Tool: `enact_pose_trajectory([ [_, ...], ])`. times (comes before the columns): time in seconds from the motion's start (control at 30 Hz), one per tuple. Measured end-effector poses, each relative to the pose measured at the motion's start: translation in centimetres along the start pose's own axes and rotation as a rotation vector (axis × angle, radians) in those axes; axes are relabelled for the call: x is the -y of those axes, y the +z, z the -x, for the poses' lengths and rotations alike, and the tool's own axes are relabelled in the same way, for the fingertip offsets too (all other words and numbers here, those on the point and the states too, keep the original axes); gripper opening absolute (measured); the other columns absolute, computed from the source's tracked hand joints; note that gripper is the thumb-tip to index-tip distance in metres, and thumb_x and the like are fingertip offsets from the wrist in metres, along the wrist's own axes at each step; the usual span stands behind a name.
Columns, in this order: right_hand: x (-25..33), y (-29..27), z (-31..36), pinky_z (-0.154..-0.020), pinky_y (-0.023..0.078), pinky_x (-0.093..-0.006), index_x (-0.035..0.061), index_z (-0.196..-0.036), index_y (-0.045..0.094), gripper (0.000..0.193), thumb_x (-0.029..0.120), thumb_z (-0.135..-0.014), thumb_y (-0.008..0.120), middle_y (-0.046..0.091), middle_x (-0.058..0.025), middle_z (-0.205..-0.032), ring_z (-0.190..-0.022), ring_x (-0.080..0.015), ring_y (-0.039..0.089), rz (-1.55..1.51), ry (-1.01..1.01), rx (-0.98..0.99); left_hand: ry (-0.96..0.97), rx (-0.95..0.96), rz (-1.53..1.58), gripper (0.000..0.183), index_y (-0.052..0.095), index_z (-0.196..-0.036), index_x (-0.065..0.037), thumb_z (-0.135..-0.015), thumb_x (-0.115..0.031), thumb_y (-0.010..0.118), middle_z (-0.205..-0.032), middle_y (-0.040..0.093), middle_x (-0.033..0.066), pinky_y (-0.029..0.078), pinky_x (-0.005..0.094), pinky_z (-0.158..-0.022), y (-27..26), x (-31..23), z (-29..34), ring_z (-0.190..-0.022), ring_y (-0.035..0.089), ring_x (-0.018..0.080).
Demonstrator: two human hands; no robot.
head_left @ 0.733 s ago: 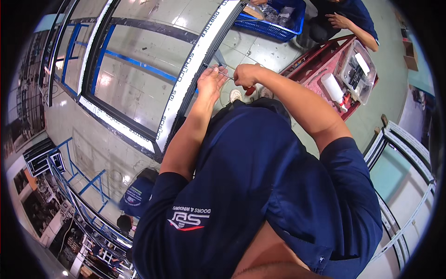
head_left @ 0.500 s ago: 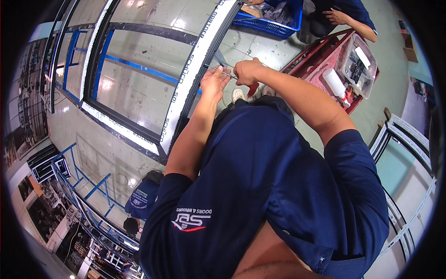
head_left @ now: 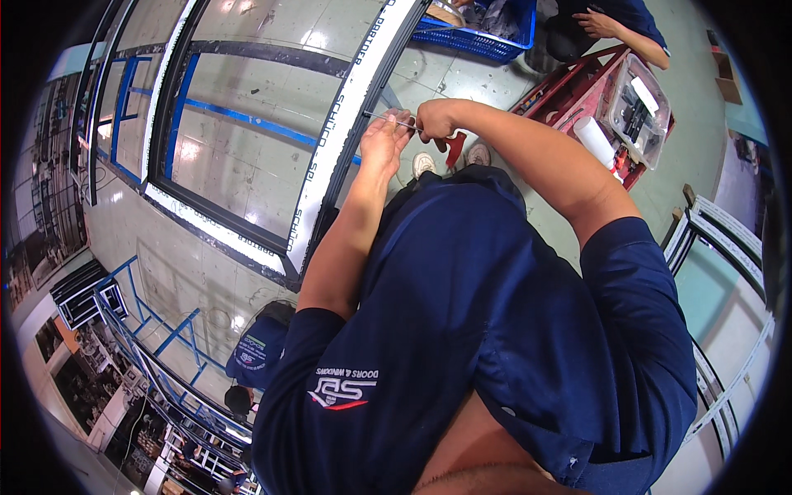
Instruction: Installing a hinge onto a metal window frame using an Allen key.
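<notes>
A long thin metal shaft (head_left: 402, 124) runs from the side of a dark window frame (head_left: 328, 148) toward my right hand (head_left: 438, 119). The fingers of that hand are curled closed round its near end. Under them shows a red, bent handle-like piece (head_left: 454, 151); I cannot tell if it belongs to the shaft. My left hand (head_left: 382, 148) sits beside the frame's edge, thumb and fingers pinched about the shaft nearer the tip. White printed tape covers the frame's upper face. Where the tip meets the frame is too small to make out.
Blue trestles (head_left: 247, 118) carry the frame. Beyond my hands stand a blue crate (head_left: 474, 45) and a red toolbox (head_left: 569, 103) with a clear plastic bin (head_left: 643, 103). A co-worker's hand (head_left: 600, 25) is beside them. Another person (head_left: 258, 351) is at lower left; more frames (head_left: 726, 239) lean right.
My right hand has turned slightly, and the red piece under it has swung and shows more fully. My left hand has shifted a little along the shaft toward my right hand.
</notes>
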State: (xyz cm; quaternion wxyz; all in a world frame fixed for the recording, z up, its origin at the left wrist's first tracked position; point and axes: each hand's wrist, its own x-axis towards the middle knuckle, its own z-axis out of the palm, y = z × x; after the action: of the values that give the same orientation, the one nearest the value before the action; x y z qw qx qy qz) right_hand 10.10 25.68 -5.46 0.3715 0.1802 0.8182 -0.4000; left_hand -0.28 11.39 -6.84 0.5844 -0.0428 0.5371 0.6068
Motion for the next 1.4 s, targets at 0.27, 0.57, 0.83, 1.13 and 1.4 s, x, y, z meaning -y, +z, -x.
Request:
enact_pose_trajectory([
  [0.27,-0.7,-0.9,0.5,-0.068,0.053,-0.0339,0.0024,-0.094,0.074,0.02,0.019,-0.087,0.066,0.076,-0.0073,-0.073,-0.069,-0.0183,0.071,-0.199,0.124,-0.021,-0.028,-0.04,-0.02,0.026,0.053,-0.124,0.0,-0.102,-0.013,0.057,-0.119,0.067,0.0147,0.055,0.0414,-0.096,2.1,-0.7,-0.2,-0.107,0.066,0.0269],
  [0.57,-2.8,-0.6,-0.1,-0.07,0.052,-0.0482,0.0026,-0.075,0.075,0.034,0.035,-0.077,0.065,0.069,-0.0228,-0.076,-0.071,-0.038,0.067,0.242,-0.233,-0.235,0.231,-0.133,-0.115,0.009,0.071,-0.092,-0.006,-0.09,-0.014,0.069,-0.085,0.071,0.0066,0.051,0.0355,-0.065,0.3,3.4,-3.0,-0.075,0.066,0.0184],
  [0.83,-1.5,-1.9,2.1,-0.053,0.043,-0.0263,0.0003,-0.09,0.068,0.014,0.014,-0.088,0.066,0.073,-0.0076,-0.073,-0.057,-0.0094,0.056,-0.114,-0.047,-0.064,0.153,-0.351,-0.163,0.013,0.073,-0.089,-0.003,-0.09,-0.016,0.071,-0.088,0.074,0.0161,0.057,0.0357,-0.068,3.0,2.9,-2.7,-0.075,0.071,0.0257],
  [1.13,-0.1,-3.2,2.6,-0.049,0.033,-0.0216,-0.0003,-0.103,0.065,0.019,0.016,-0.096,0.057,0.07,-0.0085,-0.075,-0.05,-0.0062,0.047,-0.391,0.018,0.088,0.232,-0.265,0.164,0.017,0.071,-0.1,0.0,-0.099,-0.013,0.06,-0.086,0.075,0.0132,0.056,0.0369,-0.055,3.1,3.3,-3.7,-0.068,0.07,0.0222],
  [1.4,-1.1,-1.8,2.1,-0.048,0.033,-0.0219,0.0016,-0.096,0.062,0.012,0.013,-0.094,0.061,0.07,-0.01,-0.075,-0.05,-0.0062,0.044,-0.417,-0.008,-0.015,0.154,-0.266,0.191,0.019,0.07,-0.092,0.0,-0.098,-0.016,0.063,-0.084,0.074,0.0111,0.047,0.0316,-0.046,2.8,2.6,-3.5,-0.06,0.063,0.0168],
])
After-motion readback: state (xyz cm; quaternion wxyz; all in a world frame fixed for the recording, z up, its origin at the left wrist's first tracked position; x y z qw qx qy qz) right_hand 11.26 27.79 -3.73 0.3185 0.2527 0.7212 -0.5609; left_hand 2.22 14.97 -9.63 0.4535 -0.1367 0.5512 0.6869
